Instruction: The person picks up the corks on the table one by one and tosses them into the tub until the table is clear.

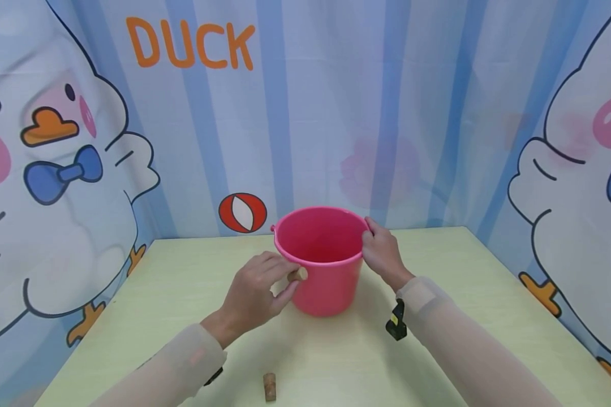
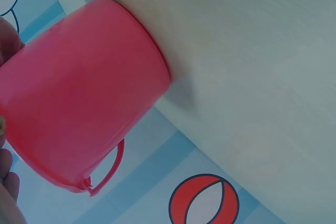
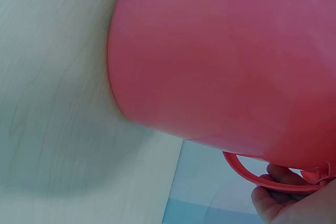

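Observation:
A pink bucket (image 1: pixel 328 288) stands upright on the table, its wide mouth facing up. My right hand (image 1: pixel 384 251) grips the right side of its rim; in the right wrist view the fingers of that hand (image 3: pixel 304 208) are by the handle (image 3: pixel 242 174), which hangs down. Between thumb and fingers my left hand (image 1: pixel 257 288) pinches a cork (image 1: pixel 300 275) in front of the bucket's near left rim. From the left wrist, the bucket (image 2: pixel 84 87) fills the left part of the view and only bits of the fingers show. Another cork (image 1: pixel 269 386) rests on the table near me.
The pale yellow table (image 1: pixel 193 294) ends at a blue striped curtain (image 1: pixel 326 113) behind the bucket. Cartoon ducks are printed on the curtain at both sides. A dark wrist device (image 1: pixel 397 321) hangs below the right sleeve.

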`<move>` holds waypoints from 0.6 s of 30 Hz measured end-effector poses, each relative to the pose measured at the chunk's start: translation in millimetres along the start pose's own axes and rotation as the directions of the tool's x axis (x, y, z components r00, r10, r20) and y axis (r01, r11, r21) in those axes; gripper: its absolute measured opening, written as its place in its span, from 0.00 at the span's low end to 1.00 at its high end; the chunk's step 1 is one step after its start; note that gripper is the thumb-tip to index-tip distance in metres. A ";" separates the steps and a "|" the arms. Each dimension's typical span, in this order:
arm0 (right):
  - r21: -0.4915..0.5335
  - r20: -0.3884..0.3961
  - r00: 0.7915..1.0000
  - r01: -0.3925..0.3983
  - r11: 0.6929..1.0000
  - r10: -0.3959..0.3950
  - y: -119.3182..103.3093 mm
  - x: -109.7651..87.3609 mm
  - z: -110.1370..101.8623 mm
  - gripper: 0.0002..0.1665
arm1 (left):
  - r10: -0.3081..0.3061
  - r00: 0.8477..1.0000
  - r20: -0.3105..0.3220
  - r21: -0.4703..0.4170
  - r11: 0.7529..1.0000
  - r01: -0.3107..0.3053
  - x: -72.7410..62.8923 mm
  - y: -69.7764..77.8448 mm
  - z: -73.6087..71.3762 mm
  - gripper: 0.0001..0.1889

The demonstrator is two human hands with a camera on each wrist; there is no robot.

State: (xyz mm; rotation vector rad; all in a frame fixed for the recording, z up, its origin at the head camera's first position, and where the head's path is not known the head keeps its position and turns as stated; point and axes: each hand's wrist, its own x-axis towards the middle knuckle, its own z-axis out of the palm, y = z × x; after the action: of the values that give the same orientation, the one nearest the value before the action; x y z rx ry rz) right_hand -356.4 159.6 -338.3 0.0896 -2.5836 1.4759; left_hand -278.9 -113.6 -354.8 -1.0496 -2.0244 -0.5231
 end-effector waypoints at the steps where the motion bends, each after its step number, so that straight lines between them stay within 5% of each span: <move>1: 0.002 0.002 1.000 -0.001 1.000 0.001 0.0 0.0 0.0 0.34 | -0.002 1.000 -0.003 0.004 1.000 0.002 0.8 -0.1 0.0 0.14; 18: 0.000 0.001 1.000 0.005 1.000 -0.005 0.9 -0.4 0.9 0.34 | -0.004 0.999 -0.038 0.096 0.995 0.008 20.8 2.0 -1.8 0.18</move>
State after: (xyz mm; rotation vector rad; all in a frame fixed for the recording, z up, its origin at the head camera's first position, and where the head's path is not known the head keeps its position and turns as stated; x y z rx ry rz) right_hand -356.3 159.2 -339.6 0.0970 -2.5818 1.4745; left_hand -283.8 -103.2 -337.3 -0.9694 -2.0001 -0.4411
